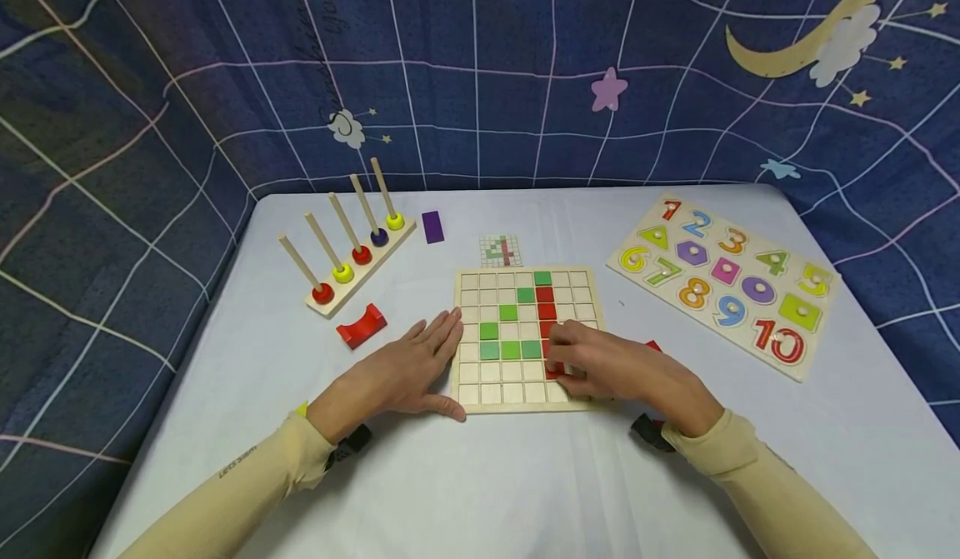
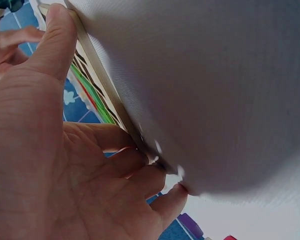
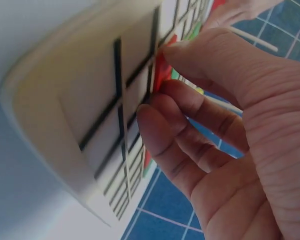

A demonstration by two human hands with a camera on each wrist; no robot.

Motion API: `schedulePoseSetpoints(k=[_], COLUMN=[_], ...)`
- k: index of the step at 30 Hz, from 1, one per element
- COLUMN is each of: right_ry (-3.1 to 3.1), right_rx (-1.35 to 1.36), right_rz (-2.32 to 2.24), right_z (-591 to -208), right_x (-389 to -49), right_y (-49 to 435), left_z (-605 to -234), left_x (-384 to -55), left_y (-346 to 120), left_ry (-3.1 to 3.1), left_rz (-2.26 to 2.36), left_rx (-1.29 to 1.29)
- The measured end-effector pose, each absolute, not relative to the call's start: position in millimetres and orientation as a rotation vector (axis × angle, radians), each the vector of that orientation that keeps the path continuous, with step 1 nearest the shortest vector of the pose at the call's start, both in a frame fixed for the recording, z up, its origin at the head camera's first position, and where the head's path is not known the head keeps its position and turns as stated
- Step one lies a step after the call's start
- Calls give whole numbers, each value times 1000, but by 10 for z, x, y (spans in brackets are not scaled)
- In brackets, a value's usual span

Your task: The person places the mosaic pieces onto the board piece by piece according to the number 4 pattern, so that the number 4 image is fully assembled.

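A wooden grid board (image 1: 510,394) lies on the table with green tiles (image 1: 508,312) in several cells and a column of red tiles (image 1: 545,294). My left hand (image 1: 412,363) rests along the board's left edge, fingers extended and thumb near the lower left corner. In the left wrist view, those fingertips touch the board's side. Over the lower right of the grid, my right hand (image 1: 607,363) pinches a red tile (image 3: 164,70) between thumb and fingers, low in the red column. The right hand partly covers that column and the cells beside it.
Behind the board lies a small pattern card (image 1: 500,251). To the left are a peg stand with coloured rings (image 1: 360,269), a red curved block (image 1: 362,326) and a purple block (image 1: 432,227). A number puzzle board (image 1: 727,280) lies right. Another red piece (image 1: 654,346) shows behind my right hand.
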State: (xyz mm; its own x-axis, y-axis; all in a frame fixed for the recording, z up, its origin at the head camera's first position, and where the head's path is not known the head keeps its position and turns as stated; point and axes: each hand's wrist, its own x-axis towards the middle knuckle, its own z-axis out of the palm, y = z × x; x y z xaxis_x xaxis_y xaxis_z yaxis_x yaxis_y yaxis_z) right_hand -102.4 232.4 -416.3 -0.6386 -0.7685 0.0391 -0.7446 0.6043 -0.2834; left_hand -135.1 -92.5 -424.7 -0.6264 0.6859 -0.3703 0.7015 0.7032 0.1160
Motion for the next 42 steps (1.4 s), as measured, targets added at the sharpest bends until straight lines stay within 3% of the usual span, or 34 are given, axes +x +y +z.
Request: schedulePoseSetpoints(k=[17, 28, 42], right_ry=[2853, 2944, 3025], right_rx=[-1215, -914, -910], right_rz=[-406, -346, -369], right_z=[-4045, -3943, -4214], right_x=[-899, -747, -717], right_y=[2769, 3183, 3373], left_z=[-4253, -4248, -4238], left_x=[-1346, -1358, -1347], left_y=[-929, -929, -942], left_ry=[2525, 2524, 2519], left_rz=[-52, -35, -9], left_rx=[1096, 1101, 1095])
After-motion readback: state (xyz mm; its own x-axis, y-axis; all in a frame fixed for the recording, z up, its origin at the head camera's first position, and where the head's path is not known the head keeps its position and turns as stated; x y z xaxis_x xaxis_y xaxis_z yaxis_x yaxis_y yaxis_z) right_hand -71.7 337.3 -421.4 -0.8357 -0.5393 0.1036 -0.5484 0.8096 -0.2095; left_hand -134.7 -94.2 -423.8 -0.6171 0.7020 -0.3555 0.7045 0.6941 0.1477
